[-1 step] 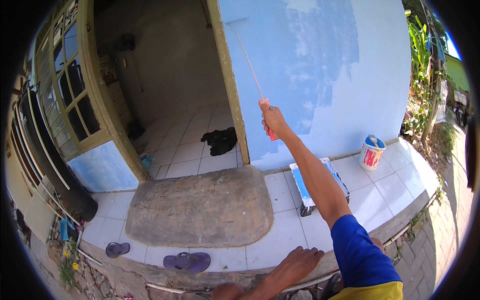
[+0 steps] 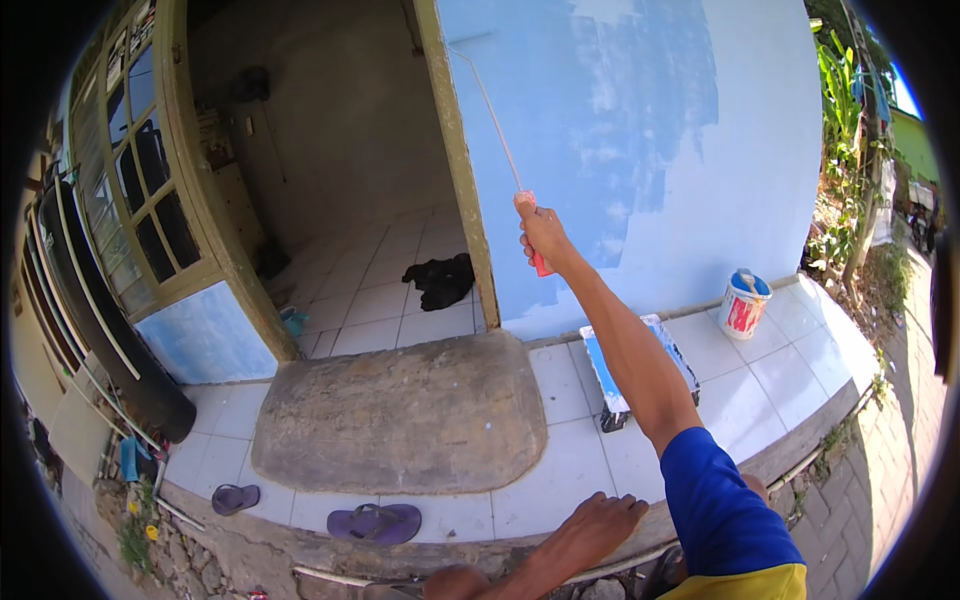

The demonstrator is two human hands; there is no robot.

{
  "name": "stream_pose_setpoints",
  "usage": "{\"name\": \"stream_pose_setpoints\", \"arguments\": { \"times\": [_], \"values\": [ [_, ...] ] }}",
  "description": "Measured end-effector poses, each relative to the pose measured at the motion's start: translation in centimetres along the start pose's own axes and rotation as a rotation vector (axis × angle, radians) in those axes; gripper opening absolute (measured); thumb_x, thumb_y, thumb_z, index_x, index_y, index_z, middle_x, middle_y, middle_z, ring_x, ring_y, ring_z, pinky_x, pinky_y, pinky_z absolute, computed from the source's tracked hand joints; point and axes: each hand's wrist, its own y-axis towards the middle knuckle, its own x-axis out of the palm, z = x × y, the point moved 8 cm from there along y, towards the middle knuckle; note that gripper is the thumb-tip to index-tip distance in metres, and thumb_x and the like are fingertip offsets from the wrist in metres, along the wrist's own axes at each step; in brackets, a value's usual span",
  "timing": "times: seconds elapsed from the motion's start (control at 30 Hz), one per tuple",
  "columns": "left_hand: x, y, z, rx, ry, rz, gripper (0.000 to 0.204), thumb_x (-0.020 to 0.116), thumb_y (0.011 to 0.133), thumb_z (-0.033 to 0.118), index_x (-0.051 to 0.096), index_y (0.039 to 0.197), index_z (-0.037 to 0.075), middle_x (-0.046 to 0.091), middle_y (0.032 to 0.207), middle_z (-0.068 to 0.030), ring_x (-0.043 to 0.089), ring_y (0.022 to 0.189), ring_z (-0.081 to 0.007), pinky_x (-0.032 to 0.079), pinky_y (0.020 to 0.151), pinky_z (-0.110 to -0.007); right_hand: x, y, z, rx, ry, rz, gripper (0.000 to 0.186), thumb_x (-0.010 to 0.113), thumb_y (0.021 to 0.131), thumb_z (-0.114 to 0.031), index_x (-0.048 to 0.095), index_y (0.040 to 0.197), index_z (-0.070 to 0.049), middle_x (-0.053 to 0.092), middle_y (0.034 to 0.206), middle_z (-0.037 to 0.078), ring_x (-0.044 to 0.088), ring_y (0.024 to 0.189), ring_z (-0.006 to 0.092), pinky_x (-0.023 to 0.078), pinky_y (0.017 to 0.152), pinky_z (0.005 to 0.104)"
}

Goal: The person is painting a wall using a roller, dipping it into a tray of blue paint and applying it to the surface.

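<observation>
A paint roller's pink-red handle (image 2: 541, 265) is gripped in my right hand (image 2: 543, 235), its fingers wrapped round it. The long thin wire frame (image 2: 500, 130) reaches up to the blue-coated roller (image 2: 472, 43), which lies against the light blue wall (image 2: 640, 130) close to the door frame. Darker, patchy blue paint covers part of this wall. My left hand (image 2: 595, 530) hangs low over the edge of the tiled porch, loosely bent and holding nothing visible. Under my right forearm stands a paint tray (image 2: 610, 385) with blue paint in it, partly hidden by the arm.
A paint-smeared bucket (image 2: 744, 308) stands at the wall's right. Left of the tray, a concrete step (image 2: 400, 415) fronts the open doorway, with a black cloth (image 2: 440, 283) on the floor inside. Purple flip-flops (image 2: 374, 523) lie near the porch edge. A glazed door (image 2: 140, 150) stands left.
My right hand and the roller handle have moved slightly up and left; the roller has shifted up a little along the wall. My left hand looks still.
</observation>
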Motion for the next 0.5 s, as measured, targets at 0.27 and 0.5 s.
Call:
{"name": "stream_pose_setpoints", "arguments": {
  "times": [0.27,0.5],
  "values": [
    [0.2,-1.0,0.2,-0.009,-0.009,0.053,0.026,0.057,0.094,0.012,0.057,0.117,0.001,0.064,0.097,-0.014,0.065,0.087,-0.0315,0.049,0.078,-0.043,0.8,-5.3,11.0,0.096,-0.018,0.052,0.059,0.051,0.092,-0.066,0.047,0.08,-0.009,0.047,0.057,0.002,0.045,0.042,0.0131,0.04,0.038,0.0318],
    [-1.2,-2.0,1.5,0.023,-0.073,0.166,0.025,0.053,0.092,0.002,0.054,0.117,0.001,0.059,0.099,-0.0132,0.061,0.096,-0.0293,0.045,0.085,-0.04,-0.4,-12.1,22.5,0.146,-0.034,0.034,0.057,0.051,0.094,-0.063,0.048,0.081,-0.008,0.047,0.057,0.003,0.046,0.04,0.0125,0.039,0.036,0.0313]
  ]
}}
